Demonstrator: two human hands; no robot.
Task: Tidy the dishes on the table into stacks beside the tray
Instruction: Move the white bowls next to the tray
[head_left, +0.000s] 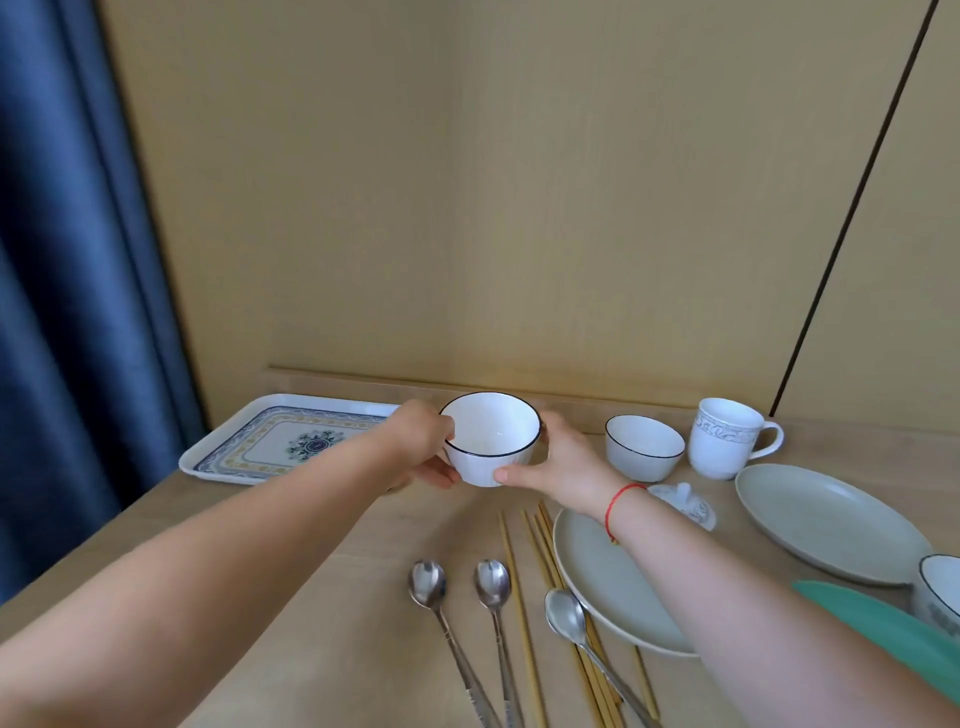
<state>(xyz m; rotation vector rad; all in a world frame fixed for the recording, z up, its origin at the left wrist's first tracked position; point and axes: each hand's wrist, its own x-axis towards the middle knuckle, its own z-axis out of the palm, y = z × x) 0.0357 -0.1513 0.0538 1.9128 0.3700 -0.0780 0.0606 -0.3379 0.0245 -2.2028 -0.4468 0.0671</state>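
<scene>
A white bowl with a thin dark rim (491, 439) is held upright between both hands, just right of the patterned tray (270, 441). My left hand (423, 449) grips its left side and my right hand (556, 462) grips its right side and bottom. Whether the bowl touches the table I cannot tell. A second matching bowl (643, 447) stands to the right on the table. A third bowl (940, 587) shows partly at the right edge. Two pale green plates lie on the table, one round (597, 577) under my right forearm, one oval (826, 519) farther right.
A white mug with a grey pattern (724, 438) stands behind the oval plate. A small white lid (685, 504) lies by my right wrist. Three metal spoons (493, 587) and several wooden chopsticks (540, 561) lie in front. A beige wall and a blue curtain (67, 312) bound the table.
</scene>
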